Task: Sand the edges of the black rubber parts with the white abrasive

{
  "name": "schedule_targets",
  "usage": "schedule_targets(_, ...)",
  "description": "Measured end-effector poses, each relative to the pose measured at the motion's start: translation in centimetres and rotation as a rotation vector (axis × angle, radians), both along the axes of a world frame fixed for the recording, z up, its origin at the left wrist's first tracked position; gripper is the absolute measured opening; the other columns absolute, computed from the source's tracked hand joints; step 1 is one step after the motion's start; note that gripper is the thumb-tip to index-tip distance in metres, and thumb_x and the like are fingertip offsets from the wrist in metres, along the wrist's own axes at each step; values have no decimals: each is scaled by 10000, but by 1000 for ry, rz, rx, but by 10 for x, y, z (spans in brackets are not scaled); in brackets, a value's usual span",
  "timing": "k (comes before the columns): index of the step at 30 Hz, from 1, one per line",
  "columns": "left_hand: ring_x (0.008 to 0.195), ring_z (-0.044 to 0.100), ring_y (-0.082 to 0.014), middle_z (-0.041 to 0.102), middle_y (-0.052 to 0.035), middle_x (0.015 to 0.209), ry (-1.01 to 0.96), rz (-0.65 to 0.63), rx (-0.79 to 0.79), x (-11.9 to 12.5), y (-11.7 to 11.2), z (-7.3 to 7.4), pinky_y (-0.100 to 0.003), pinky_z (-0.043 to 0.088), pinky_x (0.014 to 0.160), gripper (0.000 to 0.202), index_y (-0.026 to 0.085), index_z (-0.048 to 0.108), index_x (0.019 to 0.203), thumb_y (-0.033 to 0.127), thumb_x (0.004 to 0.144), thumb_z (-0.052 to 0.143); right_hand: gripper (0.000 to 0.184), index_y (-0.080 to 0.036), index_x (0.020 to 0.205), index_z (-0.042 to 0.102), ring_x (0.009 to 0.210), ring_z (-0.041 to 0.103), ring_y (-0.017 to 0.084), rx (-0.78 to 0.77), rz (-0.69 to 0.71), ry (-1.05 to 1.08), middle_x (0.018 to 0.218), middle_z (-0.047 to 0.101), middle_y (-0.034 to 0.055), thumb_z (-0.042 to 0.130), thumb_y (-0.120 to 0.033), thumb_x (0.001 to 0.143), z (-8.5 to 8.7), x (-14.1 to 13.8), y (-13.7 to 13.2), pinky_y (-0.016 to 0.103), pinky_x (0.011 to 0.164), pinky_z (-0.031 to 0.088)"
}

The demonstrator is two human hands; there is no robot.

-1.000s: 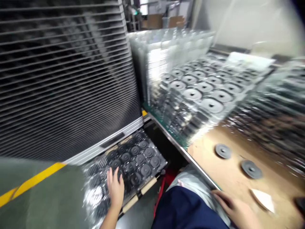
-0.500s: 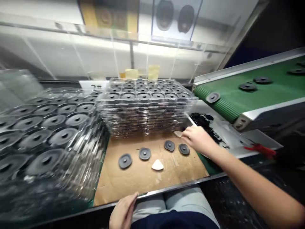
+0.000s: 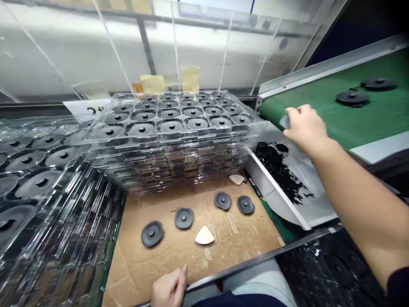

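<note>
R hand (image 3: pixel 303 125) pinches disc (image 3: pixel 285 122) at left end of belt (image 3: pixel 380 117); L hand (image 3: pixel 169 288) curled at table (image 3: pixel 249 261) front edge, grip I can't tell. Ctr. tray (image 3: pixel 179 135) looks filled; untrayed: 4 loose discs (image 3: pixel 152 233), 2 belt discs (image 3: pixel 352 98).

2 yellow notes (image 3: pixel 191 79), white card (image 3: pixel 77 107)

- Cardboard (image 3: pixel 128 260): low passage along near edge, right of left hand (image 3: pixel 169 288).
- Gap between middle two of four flat discs (image 3: pixel 184 218); white wedge (image 3: pixel 204 235) at its near end.
- Far side walled by tray stack (image 3: pixel 172 149); second tray stack (image 3: pixel 64 221) closes left.
- Right: raised bin wall (image 3: pixel 275 189).
- Right hand (image 3: pixel 305 128), pinching grey disc (image 3: pixel 285 122), obstructs near end of belt (image 3: pixel 390 113); two belt discs (image 3: pixel 352 98) beyond.
</note>
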State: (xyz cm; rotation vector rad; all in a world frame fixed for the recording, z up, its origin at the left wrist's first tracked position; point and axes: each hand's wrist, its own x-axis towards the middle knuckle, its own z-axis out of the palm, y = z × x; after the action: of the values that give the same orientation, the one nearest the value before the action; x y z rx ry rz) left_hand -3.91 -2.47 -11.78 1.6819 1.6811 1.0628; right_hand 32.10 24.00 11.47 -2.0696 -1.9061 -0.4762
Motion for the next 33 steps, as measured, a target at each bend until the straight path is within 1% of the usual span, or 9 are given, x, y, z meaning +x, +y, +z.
schedule_targets(3, 372, 443, -86, 440, 40, 388, 10, 63, -64, 3, 7, 6, -205, 335, 448, 450, 181, 458, 434, 317, 862, 461, 575, -137, 1285, 482, 983, 554, 290, -82, 83, 82, 1163, 499, 206, 633, -334, 767, -2, -11, -40, 390, 786, 430)
schedule_targets(6, 382, 425, -85, 453, 46, 434, -6, 117, -105, 12, 10, 20, -194, 344, 415, 382, 183, 515, 537, 320, 885, 436, 369, -264, 1140, 552, 951, 575, 213, -323, 363, 204, 1041, 580, 69, 608, -376, 793, -26, -38, -100, 325, 821, 455)
schedule_targets(9, 531, 530, -121, 570, 16, 621, 12, 59, 11, 28, 12, 42, -230, 453, 546, 198, 199, 626, 910, 363, 821, 559, 356, -236, 1099, 488, 843, 595, 196, -901, 569, 860, 933, 604, 45, 574, -430, 813, -70, -76, -156, 339, 758, 477)
schedule_targets(10, 648, 584, -146, 624, -18, 726, 62, -20, 162, 35, 14, 50, -279, 487, 676, 269, 202, 607, 1027, 357, 809, 583, 398, -230, 1115, 464, 840, 601, 199, -1102, 545, 1098, 922, 617, 43, 579, -458, 810, -86, -89, -172, 343, 751, 478)
schedule_targets(12, 900, 616, -192, 682, -72, 915, 184, -218, 476, 47, 19, 62, -418, 400, 971, 360, 207, 566, 1111, 345, 784, 628, 482, -206, 1063, 472, 903, 595, 223, -1256, 497, 1515, 957, 622, 55, 641, -523, 741, -113, -112, -195, 365, 800, 464)
schedule_targets(15, 1172, 515, -205, 701, -65, 1009, 253, -424, 679, 56, 26, 69, -489, 229, 1108, 297, 222, 556, 1092, 222, 799, 609, 501, -209, 1050, 487, 1018, 556, 233, -1231, 386, 1700, 1028, 592, 55, 642, -559, 728, -138, -137, -215, 373, 890, 423)
schedule_targets(21, 1280, 422, -224, 678, -114, 1076, 245, -439, 583, 43, 21, 55, -441, 295, 1085, 311, 152, 561, 1141, 108, 837, 513, 514, -208, 1137, 526, 1041, 547, 211, -1198, 274, 1926, 1060, 597, 63, 666, -509, 744, -146, -166, -224, 373, 957, 394)
schedule_targets(29, 1253, 459, -224, 680, -135, 1101, 248, -439, 505, 14, 11, 46, -445, 362, 1053, 345, 130, 554, 1174, 97, 832, 524, 583, -204, 1195, 522, 1095, 549, 232, -1278, 261, 1859, 1161, 585, 90, 591, -592, 765, -151, -190, -224, 400, 994, 387)
schedule_targets(33, 1241, 480, -233, 636, -129, 1207, 151, -426, 460, 7, 2, 39, -449, 401, 1026, 528, 209, 443, 1315, 94, 811, 551, 605, -190, 1246, 508, 1139, 528, 264, -1335, 360, 1699, 1210, 574, 115, 617, -544, 767, -146, -188, -222, 438, 1027, 355)
